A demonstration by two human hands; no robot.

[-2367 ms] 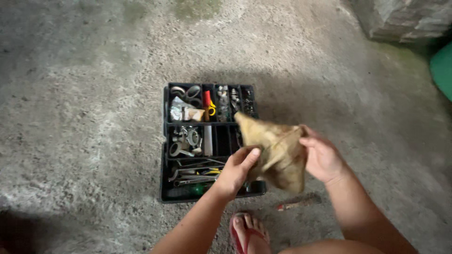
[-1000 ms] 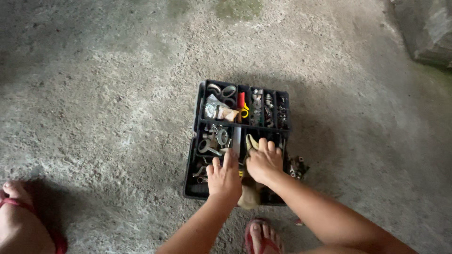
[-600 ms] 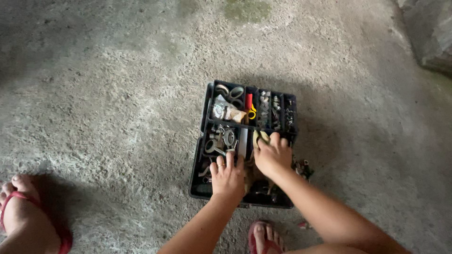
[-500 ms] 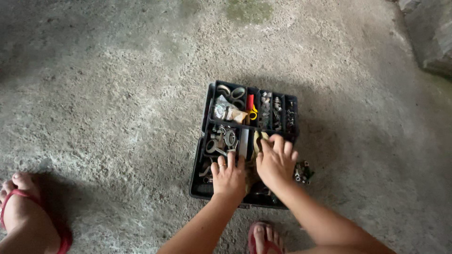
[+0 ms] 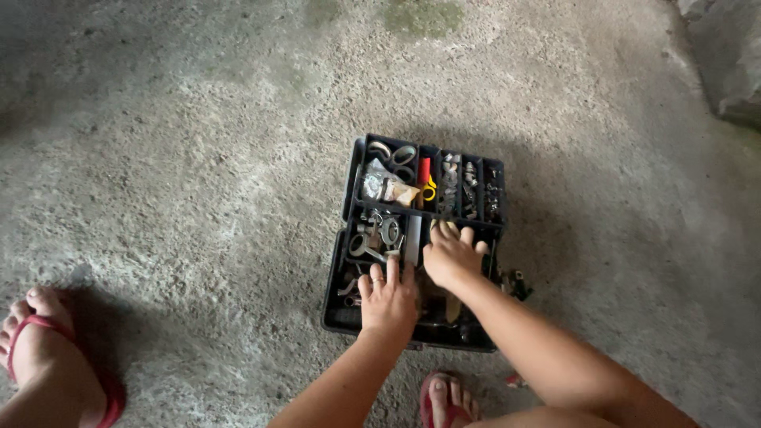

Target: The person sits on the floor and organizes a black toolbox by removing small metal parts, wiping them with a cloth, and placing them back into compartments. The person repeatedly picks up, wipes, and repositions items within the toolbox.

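On the concrete floor [image 5: 182, 158], an open black compartmented toolbox [image 5: 353, 170] holds metal fittings.

Rough grey concrete floor [image 5: 182, 158] w/ speckled, pitted surface; greenish mossy stain [image 5: 428, 16] at top edge, centre-right. Grey stone or masonry block [image 5: 725, 55] in top right corner, partly out of frame. Foot in red flip-flop sandal [image 5: 51, 357] at bottom left, toes pointing up-frame, casting dark shadow on floor beside it. Second foot in red flip-flop [image 5: 448, 400] at bottom centre, partly cut off. Small reddish object [image 5: 515, 381] on floor just right of it, too small to ID
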